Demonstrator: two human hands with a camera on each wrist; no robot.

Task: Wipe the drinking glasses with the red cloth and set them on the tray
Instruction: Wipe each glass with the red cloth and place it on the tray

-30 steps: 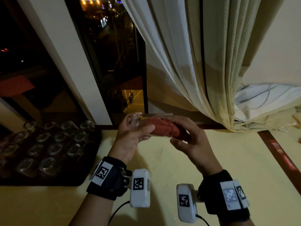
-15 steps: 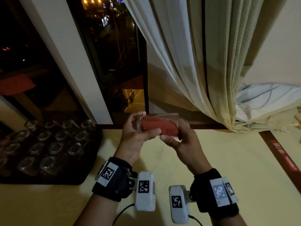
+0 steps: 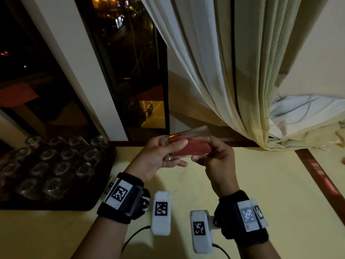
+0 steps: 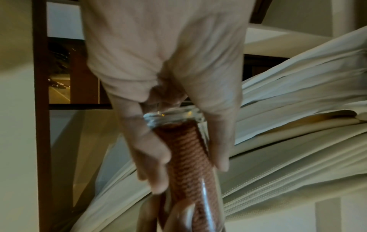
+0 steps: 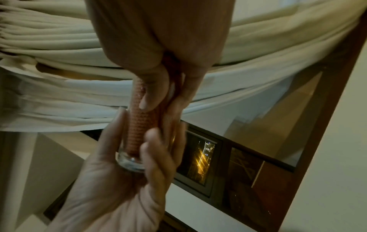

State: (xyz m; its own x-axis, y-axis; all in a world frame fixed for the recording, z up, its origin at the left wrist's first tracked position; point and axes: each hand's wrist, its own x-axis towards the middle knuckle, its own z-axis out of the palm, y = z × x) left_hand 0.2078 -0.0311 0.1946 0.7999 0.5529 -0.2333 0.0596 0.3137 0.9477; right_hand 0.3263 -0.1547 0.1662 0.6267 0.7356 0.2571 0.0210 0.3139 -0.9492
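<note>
Pale pleated curtain (image 3: 214, 71) hangs from twelve to three o'clock beside a dark window (image 3: 130, 62). A smooth yellow table (image 3: 252, 184) fills the lower half. At nine o'clock a dark tray (image 3: 89, 204) carries rows of clear glasses (image 3: 56, 165). At centre, above the table, a clear cylindrical glass (image 3: 197, 132) lies sideways, stuffed with the knobbly red cloth (image 3: 190, 148). The left hand (image 3: 155, 161) grasps its thick base; the right hand (image 3: 218, 161) pinches the cloth at the mouth.
</note>
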